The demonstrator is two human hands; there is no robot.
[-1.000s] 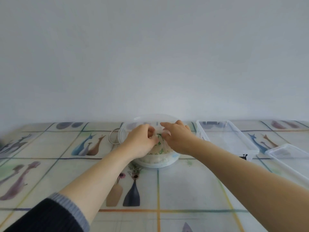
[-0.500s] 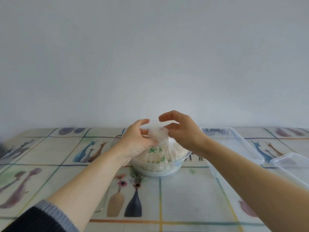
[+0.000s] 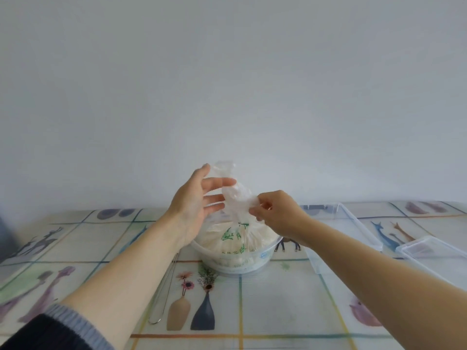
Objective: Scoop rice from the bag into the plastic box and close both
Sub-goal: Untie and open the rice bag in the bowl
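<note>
Rice bag (image 3: pixel 236 238): clear plastic with green print, filled with white rice, seated in a round clear tub (image 3: pixel 265 256) at the table's middle. Its neck is gathered and pulled upward into a twisted tuft above the tub.

Left hand (image 3: pixel 193 210): raised at the left side of the bag's neck, palm turned toward it, fingers (image 3: pixel 217 184) spread and loosely extended, tips touching the plastic; not closed around it.

Right hand (image 3: pixel 280 215): at the right side of the neck, fingers curled, thumb and fingertips pinching a fold of the plastic.

Plastic box (image 3: pixel 338 228): rectangular, clear, open, lying on the table just right of the tub, partly behind the right forearm.

Second clear piece (image 3: pixel 434 253): rectangular, near the right edge, beside the box; whether lid or tray cannot be told.

Metal wire utensil (image 3: pixel 164 299): long, thin, with a looped end, lying on the table under the left forearm.

Table (image 3: pixel 278 299): covered by a cloth printed with vases, flowers and deer inside coloured grid lines.

Sleeve (image 3: pixel 50 332): dark with grey ribbed cuff, on the left arm.

Wall (image 3: pixel 227 84): plain, pale, behind the table.
</note>
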